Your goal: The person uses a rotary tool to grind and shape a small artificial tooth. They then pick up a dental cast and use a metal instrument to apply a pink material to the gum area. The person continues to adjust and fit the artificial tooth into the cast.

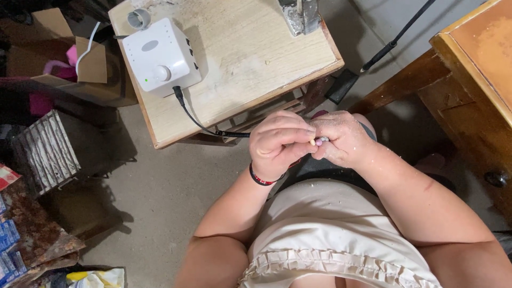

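Note:
My left hand (280,143) and my right hand (341,140) are pressed together above my lap, both dusted with pale powder. Between the fingertips sits a small pale, pinkish piece (319,141), pinched from both sides. A black cable (200,124) runs from a white control box (160,55) on the small wooden table (256,74) into my left hand, where a slim tool is mostly hidden by the closed fingers. A dark beaded bracelet (260,178) circles my left wrist.
A metal clamp-like part (302,15) stands at the table's far edge. A wooden desk (474,80) is at the right, a cardboard box (80,64) and a slatted crate (48,149) at the left, rusty clutter at the bottom left. The floor is grey concrete.

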